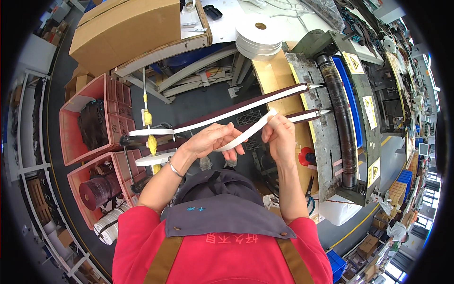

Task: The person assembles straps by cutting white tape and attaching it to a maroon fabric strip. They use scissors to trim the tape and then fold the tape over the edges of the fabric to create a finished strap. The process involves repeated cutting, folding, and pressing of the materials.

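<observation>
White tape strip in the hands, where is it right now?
Head view, centre: the white tape strip is stretched between the left hand and right hand, just in front of the roller machine on the right.

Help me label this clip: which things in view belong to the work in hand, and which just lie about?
In use:
left hand and right hand, holding the white strip
two tapes running into the roller machine

Lying about:
cardboard box
white tape rolls
red crates
scissors
</observation>
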`<state>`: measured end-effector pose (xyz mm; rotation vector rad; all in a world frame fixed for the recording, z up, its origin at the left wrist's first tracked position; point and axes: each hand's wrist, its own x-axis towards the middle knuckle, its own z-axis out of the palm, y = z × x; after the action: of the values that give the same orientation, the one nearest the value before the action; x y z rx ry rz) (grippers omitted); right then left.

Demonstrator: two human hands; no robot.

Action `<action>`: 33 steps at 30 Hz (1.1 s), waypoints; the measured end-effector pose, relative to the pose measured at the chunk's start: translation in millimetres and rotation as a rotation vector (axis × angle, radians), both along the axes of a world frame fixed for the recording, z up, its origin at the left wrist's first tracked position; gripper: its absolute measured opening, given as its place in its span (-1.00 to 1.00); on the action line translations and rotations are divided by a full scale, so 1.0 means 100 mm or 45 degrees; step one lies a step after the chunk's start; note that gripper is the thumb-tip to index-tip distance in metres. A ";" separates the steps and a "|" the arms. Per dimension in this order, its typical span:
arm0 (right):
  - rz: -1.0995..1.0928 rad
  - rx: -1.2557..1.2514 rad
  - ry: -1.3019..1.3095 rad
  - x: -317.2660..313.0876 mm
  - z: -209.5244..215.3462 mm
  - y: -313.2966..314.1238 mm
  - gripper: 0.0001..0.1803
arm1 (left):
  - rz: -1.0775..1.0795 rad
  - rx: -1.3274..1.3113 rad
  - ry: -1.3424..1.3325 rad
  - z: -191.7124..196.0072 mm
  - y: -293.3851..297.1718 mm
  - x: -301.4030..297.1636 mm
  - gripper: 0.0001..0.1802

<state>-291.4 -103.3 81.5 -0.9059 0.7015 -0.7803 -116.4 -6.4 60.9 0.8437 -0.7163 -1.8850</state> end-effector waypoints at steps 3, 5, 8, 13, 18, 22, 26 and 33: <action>0.323 -0.381 0.439 -0.04 0.11 0.09 -0.84 | -0.038 -0.095 0.005 -0.01 -0.10 -0.07 -0.35; 0.379 -0.506 0.301 -0.04 0.10 0.17 -0.86 | -0.020 -0.018 0.131 -0.02 -0.12 -0.15 -0.45; 0.363 -0.766 0.410 -0.16 -0.07 0.22 -0.83 | -0.118 0.140 0.284 -0.11 -0.10 -0.18 -0.61; 0.353 -0.827 0.467 -0.31 -0.26 0.27 -0.86 | -0.082 0.261 0.367 -0.30 -0.04 -0.28 -0.73; -0.047 0.244 -0.005 -0.41 -0.62 0.27 -0.65 | 0.110 0.132 0.110 -0.43 -0.06 -0.30 -0.82; -0.408 0.585 0.126 -0.38 -0.95 0.21 -0.55 | 0.299 0.081 -0.046 -0.42 -0.14 -0.27 -0.81; -0.539 0.552 0.169 -0.28 -0.98 0.18 -0.55 | 0.386 0.055 -0.075 -0.41 -0.19 -0.27 -0.80; -0.581 0.558 0.136 -0.24 -1.04 0.10 -0.58 | 0.376 0.075 -0.057 -0.44 -0.26 -0.28 -0.81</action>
<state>-315.5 -93.4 -22.3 -0.3907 1.1446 -0.9328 -144.7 -32.4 16.8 0.9752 -0.5320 -1.6330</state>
